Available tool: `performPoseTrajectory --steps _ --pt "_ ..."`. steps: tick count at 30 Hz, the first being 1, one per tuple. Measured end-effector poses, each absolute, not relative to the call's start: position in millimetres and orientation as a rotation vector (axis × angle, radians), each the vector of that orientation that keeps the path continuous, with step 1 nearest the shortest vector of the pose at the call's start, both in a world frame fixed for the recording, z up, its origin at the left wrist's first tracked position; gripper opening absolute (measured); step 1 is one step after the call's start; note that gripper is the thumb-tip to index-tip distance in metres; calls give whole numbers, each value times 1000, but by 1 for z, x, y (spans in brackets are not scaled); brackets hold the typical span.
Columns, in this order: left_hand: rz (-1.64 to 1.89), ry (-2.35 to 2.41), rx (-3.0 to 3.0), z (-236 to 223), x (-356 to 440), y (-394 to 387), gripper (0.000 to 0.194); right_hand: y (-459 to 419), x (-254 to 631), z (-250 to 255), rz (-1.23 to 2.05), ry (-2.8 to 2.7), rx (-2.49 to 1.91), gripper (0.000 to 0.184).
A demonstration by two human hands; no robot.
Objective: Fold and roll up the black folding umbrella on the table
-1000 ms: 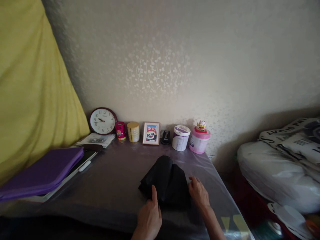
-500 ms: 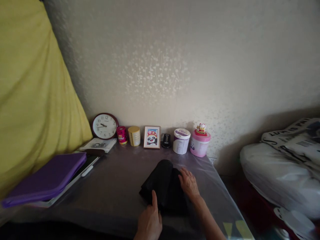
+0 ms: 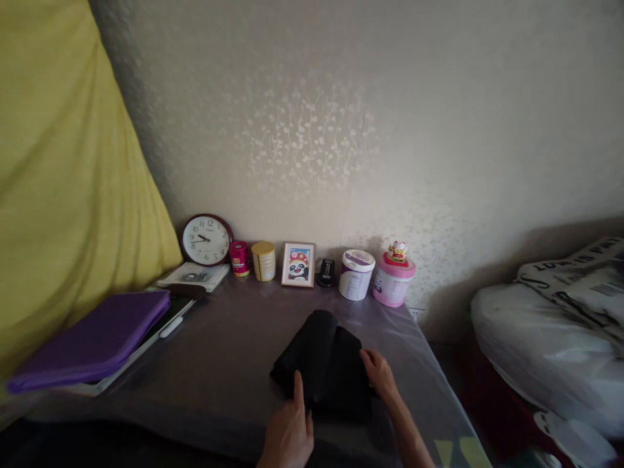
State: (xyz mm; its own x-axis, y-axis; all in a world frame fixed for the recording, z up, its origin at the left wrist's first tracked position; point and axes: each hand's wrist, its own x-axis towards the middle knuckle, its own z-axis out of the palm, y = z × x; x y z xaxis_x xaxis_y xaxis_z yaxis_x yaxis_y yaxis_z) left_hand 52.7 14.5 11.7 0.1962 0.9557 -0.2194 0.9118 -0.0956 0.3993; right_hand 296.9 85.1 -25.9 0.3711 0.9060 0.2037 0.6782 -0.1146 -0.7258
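A folded piece of black cloth-like material point(image 3: 336, 370) lies on the table, with a rounded fold along its middle and a flatter flap on the right. At its near left edge is my left hand point(image 3: 288, 434), index finger stretched over the top and thumb beside it; the other fingers are curled and partly hidden. My right hand point(image 3: 380, 376) pinches the right edge of the black cloth between thumb and fingers.
Along the wall stand a clock point(image 3: 207, 240), a pink tin point(image 3: 239, 259), a yellow tin point(image 3: 264, 262), a picture frame point(image 3: 298, 265), a white-purple tub point(image 3: 357, 275) and a pink tub point(image 3: 392, 283) bearing a cat figurine. A purple folder point(image 3: 92, 338) lies left. White bags point(image 3: 541, 331) sit right.
My right hand has gone from lying spread on the cloth's far right side to pinching its right edge, nearer to me. The right flap has shifted slightly outward. My left hand stays put.
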Motion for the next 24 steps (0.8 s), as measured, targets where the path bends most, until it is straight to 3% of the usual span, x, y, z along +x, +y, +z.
performPoseTrajectory --steps 5,24 --pt "144 1733 2001 13 50 15 65 89 286 -14 678 -1196 -1695 45" --pt "156 1672 1955 12 46 20 66 126 199 47 1027 -922 -1307 58"
